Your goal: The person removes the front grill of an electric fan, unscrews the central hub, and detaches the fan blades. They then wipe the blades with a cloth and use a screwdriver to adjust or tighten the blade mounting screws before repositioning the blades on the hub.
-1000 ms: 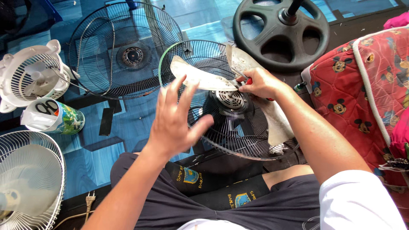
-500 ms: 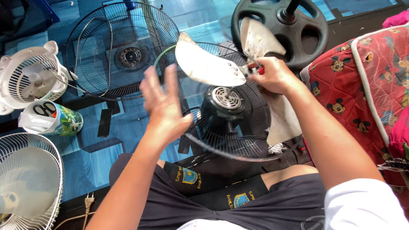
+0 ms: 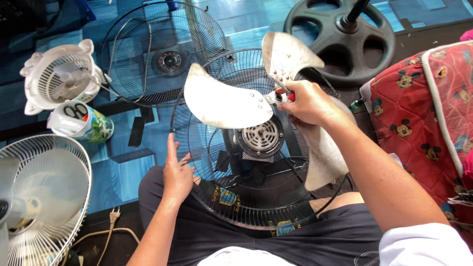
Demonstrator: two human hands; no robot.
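Note:
My right hand [image 3: 304, 102] grips the hub of a metal three-blade fan propeller [image 3: 227, 101] and holds it lifted above the fan. Below it sits the black wire rear guard [image 3: 256, 202] with the round grey motor face [image 3: 261, 138] at its middle, resting on my lap. My left hand [image 3: 176, 172] lies flat with fingers together against the guard's left rim, holding nothing. One blade hangs down behind my right forearm.
A loose black front guard [image 3: 162, 54] lies on the blue floor at the back. A small white fan [image 3: 61, 76] and a printed can [image 3: 81, 123] sit left, a white fan [image 3: 39, 197] at lower left. A black round fan base [image 3: 340, 39] and a red cushion [image 3: 423, 113] are right.
My right hand has lifted the blade set up off the motor. My left hand dropped from mid-air above the fan to the guard's left rim.

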